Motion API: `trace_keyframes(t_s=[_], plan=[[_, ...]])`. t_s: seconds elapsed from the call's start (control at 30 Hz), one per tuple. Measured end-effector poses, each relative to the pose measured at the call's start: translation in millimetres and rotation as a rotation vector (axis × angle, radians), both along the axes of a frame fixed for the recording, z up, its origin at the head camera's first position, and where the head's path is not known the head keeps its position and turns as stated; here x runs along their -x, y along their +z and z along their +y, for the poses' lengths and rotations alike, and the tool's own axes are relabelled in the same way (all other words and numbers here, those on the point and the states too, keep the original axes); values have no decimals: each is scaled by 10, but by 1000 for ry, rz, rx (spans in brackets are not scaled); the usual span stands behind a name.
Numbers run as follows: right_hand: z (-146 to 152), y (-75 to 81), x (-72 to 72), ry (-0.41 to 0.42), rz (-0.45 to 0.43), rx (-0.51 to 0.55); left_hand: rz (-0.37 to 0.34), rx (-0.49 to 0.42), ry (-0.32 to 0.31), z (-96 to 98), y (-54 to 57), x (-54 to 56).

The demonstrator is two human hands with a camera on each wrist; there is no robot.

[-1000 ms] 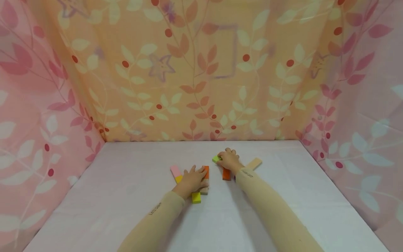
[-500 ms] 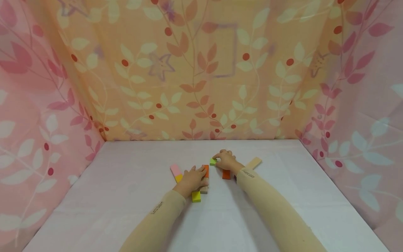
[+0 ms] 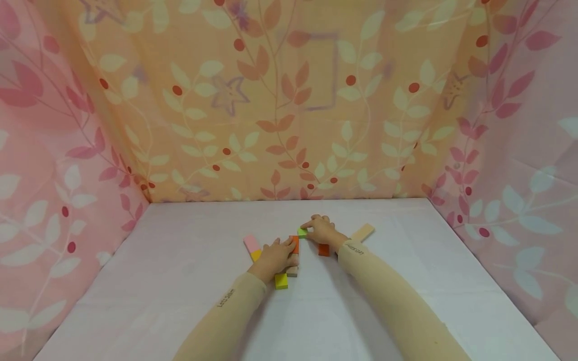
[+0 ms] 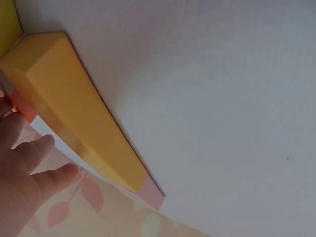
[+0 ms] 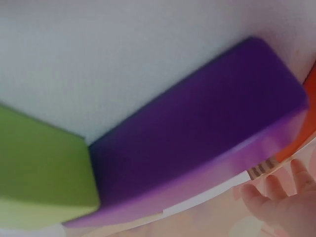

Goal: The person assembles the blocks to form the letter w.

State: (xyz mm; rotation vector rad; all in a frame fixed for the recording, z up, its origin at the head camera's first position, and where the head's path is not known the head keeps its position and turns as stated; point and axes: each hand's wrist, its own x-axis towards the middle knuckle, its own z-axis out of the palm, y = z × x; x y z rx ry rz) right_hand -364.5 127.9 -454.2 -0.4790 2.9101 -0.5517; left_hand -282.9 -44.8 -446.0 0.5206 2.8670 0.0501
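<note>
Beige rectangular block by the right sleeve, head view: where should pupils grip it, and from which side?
Best pinched, I'd judge, across its two long edges near the far end, coming from above and the right. The beige block lies flat on the white tabletop with that end exposed, while the right sleeve hides its near end.

There are an orange block (image 3: 295,245), a lime-green block (image 3: 301,234) and a leaf-patterned peach backdrop (image 3: 253,115).

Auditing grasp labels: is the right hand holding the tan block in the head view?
No, the right hand pinches the light green block; the tan block lies farther right.
</note>
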Motion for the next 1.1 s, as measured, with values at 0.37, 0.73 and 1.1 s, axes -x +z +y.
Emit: trace_keyframes(t_s=[0.37, 0.73, 1.1], plan=[[68, 66, -59, 41, 43, 5, -21, -20, 10, 22, 34, -10], [509, 132, -206, 30, -73, 124, -44, -59, 42, 31, -38, 5], [603, 76, -335, -36, -150, 28, -55, -74, 58, 9, -17, 4]])
